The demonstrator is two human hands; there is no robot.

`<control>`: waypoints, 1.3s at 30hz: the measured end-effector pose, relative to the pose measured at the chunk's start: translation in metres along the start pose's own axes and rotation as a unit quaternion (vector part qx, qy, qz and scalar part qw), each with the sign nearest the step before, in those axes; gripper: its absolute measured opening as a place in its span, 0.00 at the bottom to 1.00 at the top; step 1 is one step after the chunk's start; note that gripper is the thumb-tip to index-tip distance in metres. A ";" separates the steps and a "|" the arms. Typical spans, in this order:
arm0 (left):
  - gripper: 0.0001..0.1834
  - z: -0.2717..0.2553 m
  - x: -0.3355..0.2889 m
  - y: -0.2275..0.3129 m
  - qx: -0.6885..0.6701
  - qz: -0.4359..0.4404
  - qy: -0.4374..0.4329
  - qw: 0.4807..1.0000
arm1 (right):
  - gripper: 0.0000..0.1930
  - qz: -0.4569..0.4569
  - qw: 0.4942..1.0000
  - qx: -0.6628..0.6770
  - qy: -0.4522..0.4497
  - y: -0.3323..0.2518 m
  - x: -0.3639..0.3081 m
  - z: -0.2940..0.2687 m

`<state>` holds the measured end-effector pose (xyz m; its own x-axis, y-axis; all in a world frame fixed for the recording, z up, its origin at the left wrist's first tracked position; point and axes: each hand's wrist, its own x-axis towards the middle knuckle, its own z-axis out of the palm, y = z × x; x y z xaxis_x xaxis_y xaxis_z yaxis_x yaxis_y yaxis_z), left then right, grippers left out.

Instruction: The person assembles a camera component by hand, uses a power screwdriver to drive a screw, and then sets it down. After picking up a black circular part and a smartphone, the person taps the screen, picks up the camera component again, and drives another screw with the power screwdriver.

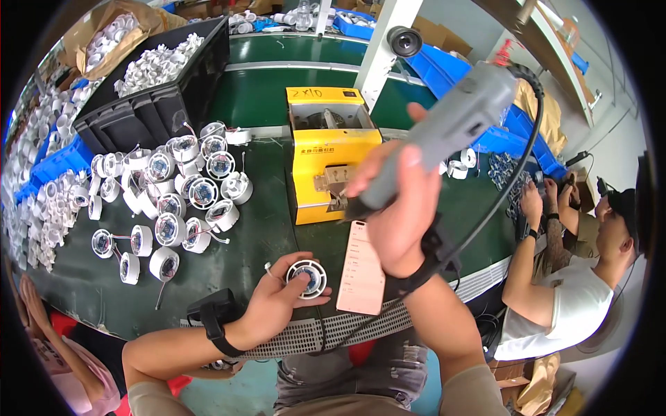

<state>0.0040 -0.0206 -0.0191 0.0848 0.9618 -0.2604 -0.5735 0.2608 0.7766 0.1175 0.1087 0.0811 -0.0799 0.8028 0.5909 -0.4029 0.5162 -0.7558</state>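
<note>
My left hand (276, 299) is closed around a round white housing (306, 279) with a circuit board in its middle, the thumb lying over the board. A wire with a small white connector sticks out beside it. My right hand (402, 208) grips a grey electric screwdriver (451, 125) with a black cord. It is raised and tilted, the narrow end pointing down-left. That end is close to the front of a yellow screw feeder (323, 156); its tip is partly hidden and blurred. A phone (361, 270) with a pale pink screen lies between my hands.
Several similar housings (170, 229) with wires are heaped on the left of the green bench. Behind them stands a black crate (149, 111) of white plastic parts. White parts (41, 222) pile up at far left. Blue bins (499, 142) and a co-worker (569, 291) are on the right.
</note>
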 end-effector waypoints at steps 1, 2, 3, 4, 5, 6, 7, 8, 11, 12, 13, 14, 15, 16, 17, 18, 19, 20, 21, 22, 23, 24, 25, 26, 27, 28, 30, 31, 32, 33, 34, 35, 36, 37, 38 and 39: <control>0.19 0.002 0.007 0.004 0.002 -0.009 0.009 1.000 | 0.24 0.013 1.000 -0.010 0.009 -0.002 0.011 -0.007; 0.20 0.004 0.013 0.006 0.004 -0.018 0.018 1.000 | 0.21 0.027 0.999 -0.011 0.035 0.000 0.017 -0.009; 0.21 0.006 0.018 0.007 -0.007 -0.028 0.025 0.999 | 0.20 0.034 0.998 -0.028 0.040 0.003 0.019 -0.011; 0.21 0.008 0.023 0.006 -0.010 -0.024 0.026 0.999 | 0.18 0.043 0.997 -0.042 0.045 0.008 0.020 -0.013; 0.21 0.011 0.028 0.005 -0.006 -0.023 0.028 0.999 | 0.18 0.042 0.997 -0.041 0.040 0.014 0.020 -0.012; 0.21 0.014 0.033 0.004 -0.002 -0.023 0.029 0.999 | 0.18 0.023 0.997 -0.060 0.036 0.019 0.020 -0.011; 0.21 0.015 0.034 0.001 -0.009 -0.003 0.025 1.000 | 0.17 0.006 0.996 -0.078 0.030 0.023 0.018 -0.009; 0.21 0.014 0.035 0.000 -0.011 -0.001 0.027 1.000 | 0.17 0.008 0.997 -0.077 0.026 0.024 0.018 -0.006; 0.21 0.011 0.037 -0.002 -0.005 -0.005 0.021 1.000 | 0.18 0.000 0.996 -0.089 0.029 0.026 0.017 0.000; 0.20 0.011 0.038 -0.003 0.001 0.000 0.014 1.000 | 0.18 -0.009 0.995 -0.092 0.024 0.027 0.017 0.000; 0.20 0.011 0.040 -0.003 0.007 0.005 0.006 1.000 | 0.17 -0.019 0.995 -0.096 0.020 0.028 0.018 -0.001; 0.20 0.010 0.041 -0.002 0.006 0.004 0.007 1.000 | 0.17 -0.018 0.995 -0.096 0.019 0.030 0.018 -0.002; 0.20 0.010 0.042 0.000 0.006 -0.008 0.007 1.000 | 0.17 -0.022 0.995 -0.099 0.017 0.033 0.018 -0.003; 0.20 0.010 0.042 0.001 0.006 -0.021 0.008 1.000 | 0.17 -0.026 0.994 -0.101 0.014 0.035 0.018 -0.003; 0.20 0.010 0.042 0.002 0.005 -0.021 0.009 1.000 | 0.17 -0.025 0.994 -0.101 0.013 0.035 0.018 -0.003; 0.20 0.009 0.042 0.002 0.007 -0.021 0.007 1.000 | 0.17 -0.025 0.995 -0.094 0.015 0.035 0.017 -0.002; 0.20 0.009 0.042 0.002 0.008 -0.021 0.005 1.000 | 0.17 -0.025 0.996 -0.088 0.018 0.035 0.017 -0.001; 0.20 0.009 0.043 0.001 0.008 -0.022 0.005 1.000 | 0.17 -0.024 0.996 -0.088 0.018 0.036 0.017 -0.001; 0.20 0.008 0.043 0.001 0.011 -0.021 0.004 1.000 | 0.17 -0.027 0.995 -0.093 0.018 0.036 0.017 -0.001; 0.20 0.008 0.044 0.000 0.014 -0.021 0.004 1.000 | 0.17 -0.030 0.995 -0.097 0.019 0.037 0.017 -0.002; 0.20 0.007 0.044 -0.001 0.014 -0.022 0.005 1.000 | 0.17 -0.029 0.995 -0.097 0.019 0.038 0.016 -0.002; 0.21 0.007 0.045 -0.001 0.013 -0.019 0.004 1.000 | 0.17 -0.026 0.995 -0.093 0.020 0.039 0.016 -0.002; 0.21 0.007 0.044 -0.001 0.013 -0.014 0.003 1.000 | 0.17 -0.025 0.995 -0.089 0.021 0.038 0.016 -0.001; 0.21 0.008 0.044 -0.001 0.013 -0.013 0.003 1.000 | 0.17 -0.025 0.996 -0.089 0.020 0.038 0.015 0.000; 0.21 0.008 0.043 0.000 0.011 -0.011 0.004 1.000 | 0.17 -0.030 0.996 -0.085 0.017 0.038 0.015 0.000; 0.21 0.009 0.043 0.000 0.009 -0.011 0.004 1.000 | 0.17 -0.032 0.996 -0.082 0.015 0.039 0.015 -0.001; 0.21 0.013 0.045 0.001 0.004 -0.015 0.018 1.000 | 0.17 -0.028 0.996 -0.084 0.008 0.039 0.015 -0.003; 0.21 0.015 0.046 0.002 -0.001 -0.018 0.032 0.999 | 0.17 -0.023 0.996 -0.086 0.000 0.039 0.014 -0.003; 0.21 0.017 0.047 0.003 -0.001 -0.019 0.032 0.999 | 0.17 -0.023 0.996 -0.086 0.000 0.039 0.013 -0.005; 0.21 0.019 0.047 0.003 -0.006 -0.024 0.039 0.999 | 0.17 -0.015 0.997 -0.078 -0.006 0.038 0.012 -0.006; 0.22 0.019 0.047 0.004 -0.011 -0.027 0.047 0.998 | 0.17 -0.007 0.997 -0.070 -0.013 0.038 0.010 -0.007; 0.22 0.018 0.048 0.004 -0.013 -0.026 0.046 0.998 | 0.17 -0.008 0.997 -0.070 -0.015 0.035 0.007 -0.007; 0.21 0.016 0.051 0.002 -0.017 -0.021 0.039 0.999 | 0.18 0.002 0.999 -0.048 -0.006 0.031 0.002 -0.007; 0.21 0.014 0.050 0.000 -0.023 -0.015 0.035 0.999 | 0.19 0.016 1.000 -0.024 0.001 0.028 -0.005 -0.007; 0.21 0.014 0.049 -0.001 -0.026 -0.015 0.039 0.999 | 0.19 0.019 1.000 -0.023 -0.002 0.025 -0.012 -0.008; 0.21 0.015 0.048 -0.001 -0.029 -0.009 0.038 0.999 | 0.20 0.026 1.000 0.001 -0.004 0.023 -0.020 -0.009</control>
<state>0.0214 0.0265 -0.0237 0.0346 0.9473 -0.3184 -0.6194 0.2703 0.7371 0.1182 0.1070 0.0497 -0.1075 0.8263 0.5529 -0.3997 0.4733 -0.7850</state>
